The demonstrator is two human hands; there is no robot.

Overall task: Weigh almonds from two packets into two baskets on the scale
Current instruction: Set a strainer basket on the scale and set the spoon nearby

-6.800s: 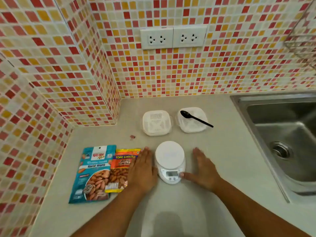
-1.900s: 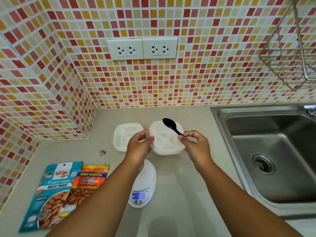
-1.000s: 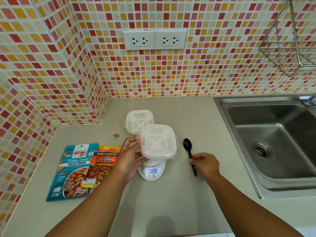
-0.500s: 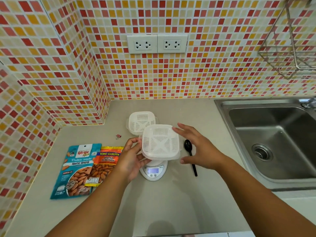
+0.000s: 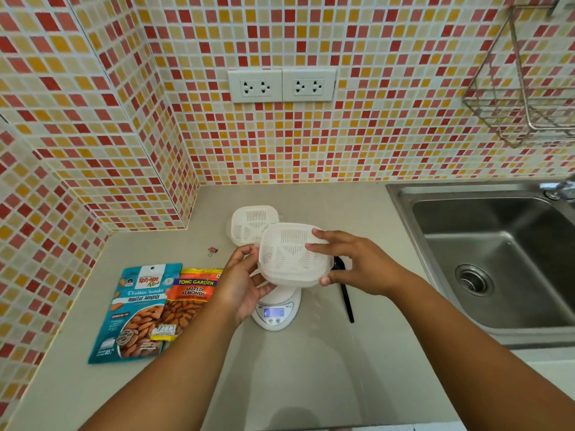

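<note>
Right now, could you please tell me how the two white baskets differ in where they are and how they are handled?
The near basket is over the scale, gripped by the left hand and right hand; the far basket sits untouched on the counter behind it. The near basket partly hides the far basket. Both are white, slotted and show no almonds.

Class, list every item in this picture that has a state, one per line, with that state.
Near basket: empty, held over the scale by both hands.
Far basket: empty, on counter.
Scale: display lit.
Blue packet: flat, apparently unopened.
Orange packet: flat.
Spoon: lying on counter.
Left hand: gripping.
Right hand: gripping.
</note>
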